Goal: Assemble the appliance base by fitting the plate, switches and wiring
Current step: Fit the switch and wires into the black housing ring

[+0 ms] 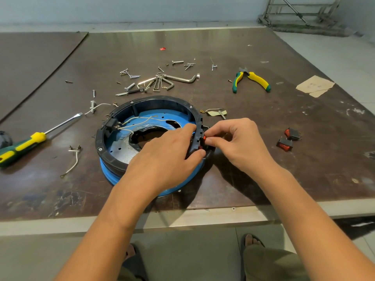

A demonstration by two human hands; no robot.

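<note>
Scuffed brown worktop [304,169], one round blue-and-black plastic appliance base [110,176].
Left hand [168,157] grips its rim; right hand [237,142] pinches one red rocker switch [204,138]; two spare red switches [285,145] lie nearby.

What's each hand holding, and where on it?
Right hand pinches a red switch against the outer wall of the base; fingertips hide exactly where. Left hand grips the base's right rim, fingers inside, thumb outside.

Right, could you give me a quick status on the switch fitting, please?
Left hand grips base rim. Right hand pinches red rocker switch against rim's outside. Two spare switches lie clear, right side.
</note>
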